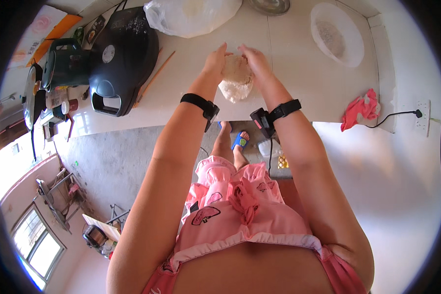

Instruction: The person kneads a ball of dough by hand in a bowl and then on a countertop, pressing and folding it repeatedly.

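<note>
A lump of pale, rough dough [236,79] lies on the white tiled counter [191,84] in front of me. My left hand [217,60] is at the lump's left side, its fingers pointing away from me. Against the right side is my right hand [255,60], mirroring it. Both hands cup the far part of the dough, with the thumbs and fingertips partly hidden or blurred. The near part of the lump bulges out between my wrists, whiter and looking floury. Each wrist wears a black strap with a small device.
A black electric appliance [126,58] and a thin wooden stick [156,79] lie at left. Beyond the dough are a clear plastic bag [194,18] and a metal bowl [270,5]. A white plastic basin [352,44] and a pink cloth [362,110] are at right.
</note>
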Demonstrator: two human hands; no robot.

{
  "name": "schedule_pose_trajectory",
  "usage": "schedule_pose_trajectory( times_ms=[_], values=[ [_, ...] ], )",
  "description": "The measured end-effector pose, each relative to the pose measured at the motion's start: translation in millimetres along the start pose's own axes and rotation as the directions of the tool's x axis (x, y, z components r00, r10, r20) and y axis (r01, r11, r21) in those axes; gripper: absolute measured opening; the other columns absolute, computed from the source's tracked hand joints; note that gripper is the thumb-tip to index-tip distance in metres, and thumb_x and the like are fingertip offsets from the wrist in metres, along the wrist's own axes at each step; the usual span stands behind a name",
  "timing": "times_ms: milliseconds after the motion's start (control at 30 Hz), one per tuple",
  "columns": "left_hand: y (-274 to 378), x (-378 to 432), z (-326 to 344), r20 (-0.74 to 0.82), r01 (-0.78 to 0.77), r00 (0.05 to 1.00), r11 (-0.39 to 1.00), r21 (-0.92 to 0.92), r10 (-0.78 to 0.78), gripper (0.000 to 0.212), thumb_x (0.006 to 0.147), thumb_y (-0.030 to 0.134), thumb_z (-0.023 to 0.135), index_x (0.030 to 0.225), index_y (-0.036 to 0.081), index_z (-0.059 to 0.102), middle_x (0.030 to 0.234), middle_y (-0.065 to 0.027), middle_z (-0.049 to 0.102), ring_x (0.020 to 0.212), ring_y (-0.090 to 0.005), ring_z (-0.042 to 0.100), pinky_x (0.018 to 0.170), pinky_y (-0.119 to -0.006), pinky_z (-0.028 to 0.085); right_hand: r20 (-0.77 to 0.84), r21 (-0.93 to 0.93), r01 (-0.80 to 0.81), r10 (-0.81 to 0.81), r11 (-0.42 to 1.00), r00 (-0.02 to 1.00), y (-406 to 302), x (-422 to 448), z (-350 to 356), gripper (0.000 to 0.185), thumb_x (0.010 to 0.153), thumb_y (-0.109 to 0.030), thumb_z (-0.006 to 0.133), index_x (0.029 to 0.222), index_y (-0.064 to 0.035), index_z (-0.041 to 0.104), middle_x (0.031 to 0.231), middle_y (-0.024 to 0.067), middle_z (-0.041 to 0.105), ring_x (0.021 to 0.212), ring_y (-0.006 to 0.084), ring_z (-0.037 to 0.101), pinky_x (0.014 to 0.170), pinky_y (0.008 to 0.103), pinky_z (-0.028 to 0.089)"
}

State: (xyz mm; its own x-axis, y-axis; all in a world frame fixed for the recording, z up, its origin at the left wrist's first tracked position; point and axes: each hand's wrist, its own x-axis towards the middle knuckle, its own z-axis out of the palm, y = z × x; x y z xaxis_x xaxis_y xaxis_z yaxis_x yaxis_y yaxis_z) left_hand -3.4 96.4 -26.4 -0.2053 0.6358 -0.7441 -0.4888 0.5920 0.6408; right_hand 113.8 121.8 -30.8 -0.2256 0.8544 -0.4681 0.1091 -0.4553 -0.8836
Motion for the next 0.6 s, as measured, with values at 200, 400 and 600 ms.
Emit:
schedule_pose_trajectory(
  times_ms=[200,400,600],
  values=[
    [-40.9,-57.8,2.3,-0.118,-0.608,0.689,0.658,0.444,0.715,0.028,0.078,0.013,0.056,0.055,0.002,0.045,0.058,-0.0067,0.045,0.057,-0.0163,0.045,0.051,-0.032,0.034,-0.25,-0.367,0.34,-0.444,0.866,0.86,-2.3,-62.9,21.6,0.028,0.084,-0.03,0.046,0.083,-0.0045,0.057,0.075,0.0149,0.06,0.07,0.0317,0.057,0.06,0.0379,0.043],
    [-92.9,-80.8,-12.6,0.225,-0.814,0.258,0.086,0.574,0.94,0.02,0.068,0.007,0.059,0.056,0.006,0.043,0.067,-0.0083,0.045,0.064,-0.0273,0.042,0.059,-0.037,0.033,0.1,-0.585,0.722,-0.85,0.371,0.518,41.9,-96.5,-2.1,0.006,0.082,-0.013,0.05,0.086,-0.0101,0.054,0.075,0.0022,0.059,0.066,0.0244,0.053,0.067,0.0379,0.039],
    [-87.3,-55.8,-2.0,0.1,-0.733,0.257,0.126,0.668,0.961,0.02,0.071,0.007,0.058,0.058,0.005,0.043,0.067,-0.0092,0.045,0.064,-0.028,0.042,0.058,-0.037,0.034,0.214,-0.636,0.712,-0.819,0.297,0.533,45.0,-67.3,-3.8,0.007,0.081,-0.012,0.051,0.087,-0.0106,0.053,0.073,0.0002,0.056,0.066,0.0218,0.05,0.072,0.0371,0.035]
  ],
)
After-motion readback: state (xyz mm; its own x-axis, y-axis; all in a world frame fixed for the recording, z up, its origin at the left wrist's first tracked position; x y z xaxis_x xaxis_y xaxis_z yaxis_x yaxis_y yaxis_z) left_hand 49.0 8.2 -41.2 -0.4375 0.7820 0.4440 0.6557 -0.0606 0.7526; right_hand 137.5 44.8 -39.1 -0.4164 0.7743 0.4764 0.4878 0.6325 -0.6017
